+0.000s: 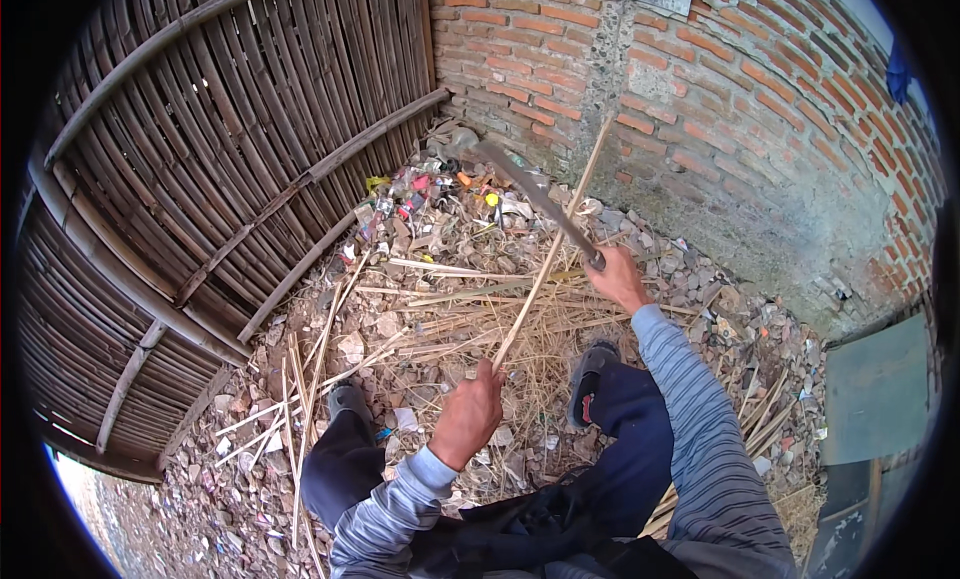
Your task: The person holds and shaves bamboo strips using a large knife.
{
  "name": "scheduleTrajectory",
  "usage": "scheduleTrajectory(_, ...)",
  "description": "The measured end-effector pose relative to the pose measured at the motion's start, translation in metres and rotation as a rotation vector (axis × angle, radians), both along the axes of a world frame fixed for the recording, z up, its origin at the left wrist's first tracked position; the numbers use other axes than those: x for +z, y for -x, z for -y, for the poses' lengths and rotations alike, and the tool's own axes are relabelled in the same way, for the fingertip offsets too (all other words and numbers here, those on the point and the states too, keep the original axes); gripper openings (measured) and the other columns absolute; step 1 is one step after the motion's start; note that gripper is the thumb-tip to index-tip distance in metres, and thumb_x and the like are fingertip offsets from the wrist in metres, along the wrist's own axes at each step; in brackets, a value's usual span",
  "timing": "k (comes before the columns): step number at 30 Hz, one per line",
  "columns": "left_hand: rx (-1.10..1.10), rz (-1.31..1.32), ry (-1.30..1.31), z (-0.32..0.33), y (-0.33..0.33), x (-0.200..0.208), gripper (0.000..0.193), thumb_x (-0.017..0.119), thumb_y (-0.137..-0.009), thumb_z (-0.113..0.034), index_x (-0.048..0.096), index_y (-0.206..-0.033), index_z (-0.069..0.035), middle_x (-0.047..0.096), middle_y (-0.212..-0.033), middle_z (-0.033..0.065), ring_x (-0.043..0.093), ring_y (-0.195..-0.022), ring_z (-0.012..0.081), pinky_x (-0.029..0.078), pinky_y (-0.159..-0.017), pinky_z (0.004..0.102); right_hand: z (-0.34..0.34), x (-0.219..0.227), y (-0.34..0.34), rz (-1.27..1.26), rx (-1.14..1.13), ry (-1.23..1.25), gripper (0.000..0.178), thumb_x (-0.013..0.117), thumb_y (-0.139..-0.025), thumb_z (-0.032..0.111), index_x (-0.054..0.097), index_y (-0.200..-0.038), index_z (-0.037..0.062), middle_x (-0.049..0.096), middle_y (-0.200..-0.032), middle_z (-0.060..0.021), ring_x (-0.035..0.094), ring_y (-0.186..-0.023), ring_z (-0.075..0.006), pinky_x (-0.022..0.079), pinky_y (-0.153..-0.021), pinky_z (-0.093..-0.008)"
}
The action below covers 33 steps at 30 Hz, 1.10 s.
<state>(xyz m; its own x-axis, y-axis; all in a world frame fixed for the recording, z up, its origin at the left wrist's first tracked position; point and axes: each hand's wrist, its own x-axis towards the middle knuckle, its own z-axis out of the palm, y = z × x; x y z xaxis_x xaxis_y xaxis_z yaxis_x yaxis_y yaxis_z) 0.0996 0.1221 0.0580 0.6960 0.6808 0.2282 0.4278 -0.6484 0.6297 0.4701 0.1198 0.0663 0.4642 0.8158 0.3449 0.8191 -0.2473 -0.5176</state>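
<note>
My left hand [470,416] is closed around the lower end of a long pale bamboo strip [533,301]. The strip slants up and to the right, its far end in front of the brick wall. My right hand [618,281] grips the handle of a machete [535,194], whose long dark blade points up and to the left. Blade and strip cross a little beyond my right hand; whether they touch I cannot tell. The blade's far end is blurred. On the ground between and beyond my feet lie several loose bamboo strips [455,297] and thin shavings.
A bamboo-slat wall [250,109] rises at the left and a brick wall [760,129] at the far side and right. Rubble and coloured litter [440,194] cover the ground toward their corner. At the right stands a grey-green panel [875,389]. More strips [300,409] lie beside my left foot.
</note>
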Motion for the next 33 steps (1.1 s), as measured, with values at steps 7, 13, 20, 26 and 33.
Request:
scheduleTrajectory(7,-0.027,0.046,0.045,0.001,-0.004,0.003,0.025,0.056,-0.106,-0.016,0.052,-0.113,0.007,0.06,-0.062,0.0304,0.062,-0.058,0.0518,0.049,-0.051,0.0592,-0.006,0.004,0.04,0.387,0.467,-0.084,0.013,0.074,-0.075,0.022,0.076,-0.082,0.0113,0.066,-0.057,-0.0053,0.064,-0.047,-0.0208,0.054,-0.053,-0.0382)
scheduleTrajectory(13,-0.048,0.02,0.048,0.006,0.01,-0.003,0.025,0.054,-0.107,-0.019,0.05,-0.11,0.005,0.061,-0.063,0.031,0.064,-0.06,0.0516,0.052,-0.053,0.0591,-0.004,-0.004,-0.025,0.088,0.111,0.082,0.016,0.077,-0.079,0.024,0.076,-0.081,0.0089,0.069,-0.064,-0.0077,0.067,-0.055,-0.0227,0.056,-0.06,-0.0401)
scheduleTrajectory(20,-0.065,0.047,-0.036,0.019,0.034,-0.007,0.03,0.058,-0.104,-0.013,0.053,-0.118,0.013,0.059,-0.06,0.0294,0.061,-0.055,0.0498,0.049,-0.051,0.0573,0.006,0.001,-0.021,0.129,-0.071,0.126,0.025,0.077,-0.083,0.027,0.079,-0.094,0.004,0.073,-0.079,-0.0216,0.072,-0.075,-0.0432,0.059,-0.074,-0.0505)
scheduleTrajectory(26,-0.05,0.117,0.061,0.025,0.037,0.008,0.031,0.06,-0.105,-0.014,0.056,-0.118,0.014,0.058,-0.061,0.0294,0.059,-0.055,0.05,0.046,-0.051,0.0563,0.014,0.012,0.009,0.183,0.179,-0.021,0.019,0.075,-0.082,0.026,0.079,-0.089,0.0087,0.072,-0.07,-0.0159,0.072,-0.064,-0.0347,0.057,-0.064,-0.0469)
scheduleTrajectory(33,-0.023,-0.02,0.111,0.072,0.079,0.038,0.022,0.061,-0.105,-0.014,0.053,-0.108,0.007,0.056,-0.059,0.0294,0.059,-0.055,0.0501,0.043,-0.048,0.0562,0.019,0.004,-0.045,0.116,-0.109,-0.058,0.021,0.075,-0.084,0.024,0.078,-0.088,0.0039,0.074,-0.079,-0.0194,0.073,-0.074,-0.0366,0.057,-0.07,-0.0476)
